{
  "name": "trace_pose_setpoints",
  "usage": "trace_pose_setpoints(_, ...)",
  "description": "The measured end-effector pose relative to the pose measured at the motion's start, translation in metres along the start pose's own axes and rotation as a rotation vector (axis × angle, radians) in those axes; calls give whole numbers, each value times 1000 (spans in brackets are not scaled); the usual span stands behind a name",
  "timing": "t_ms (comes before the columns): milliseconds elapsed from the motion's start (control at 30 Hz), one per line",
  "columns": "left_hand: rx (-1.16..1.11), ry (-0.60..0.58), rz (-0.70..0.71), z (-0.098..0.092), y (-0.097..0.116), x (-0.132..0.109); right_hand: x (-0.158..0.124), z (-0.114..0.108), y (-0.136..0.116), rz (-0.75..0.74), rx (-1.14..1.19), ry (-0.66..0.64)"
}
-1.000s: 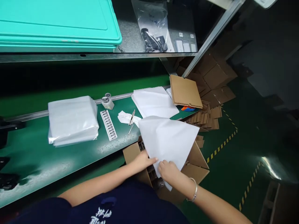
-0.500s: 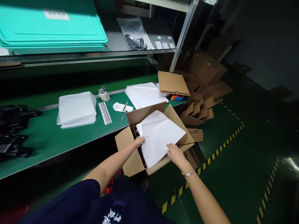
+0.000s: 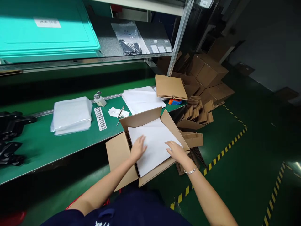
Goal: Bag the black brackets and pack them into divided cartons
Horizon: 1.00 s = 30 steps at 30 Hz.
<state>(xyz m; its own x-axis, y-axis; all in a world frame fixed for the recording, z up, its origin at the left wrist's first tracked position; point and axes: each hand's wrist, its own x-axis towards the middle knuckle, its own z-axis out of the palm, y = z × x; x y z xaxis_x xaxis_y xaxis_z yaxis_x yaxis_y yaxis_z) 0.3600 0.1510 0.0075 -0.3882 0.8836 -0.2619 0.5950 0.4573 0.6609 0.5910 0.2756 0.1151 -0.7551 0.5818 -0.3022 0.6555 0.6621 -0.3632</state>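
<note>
An open cardboard box stands on the floor beside the green workbench, its flaps spread out. A white sheet lies flat across the box's opening. My left hand rests flat on the sheet's left part with fingers stretched out. My right hand presses on the sheet's right edge, fingers extended, a bracelet on its wrist. Neither hand grips anything. The box's contents are hidden under the sheet.
On the green workbench lie a stack of white bags, a label strip, a small bottle, tweezers, more white sheets and flat cardboard. Cardboard pieces pile on the floor at right. Teal bins sit on the shelf.
The white sheet, held up over the box a second ago, has been lowered and now lies flat on the opening. Both hands let go of its edge and press down on it.
</note>
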Motion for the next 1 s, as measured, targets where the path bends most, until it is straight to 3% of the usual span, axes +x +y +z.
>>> trace_pose_setpoints(100,227,-261,269,35,21,6,15,-36,44,68,13,136)
trace_pose_setpoints(167,328,-375,319,52,29,9,36,-61,85,133,21,218)
trace_pose_setpoints(233,354,-398,310,60,30,10,66,-84,134,187,23,273)
trace_pose_setpoints(333,381,-307,255,56,23,15,131,-114,209,215,-9,323)
trace_pose_setpoints(467,358,-47,-124,44,3,16,252,-141,283,124,-103,383)
trace_pose_setpoints(567,279,127,-421,45,6,-2,333,-148,307,0,-169,397)
trace_pose_setpoints(667,186,159,-550,56,32,-23,376,-147,319,-123,-231,386)
trace_pose_setpoints(833,137,127,-629,77,78,-35,381,-147,341,-324,-347,361)
trace_pose_setpoints(1000,80,148,-627,83,99,-26,367,-160,349,-479,-446,369)
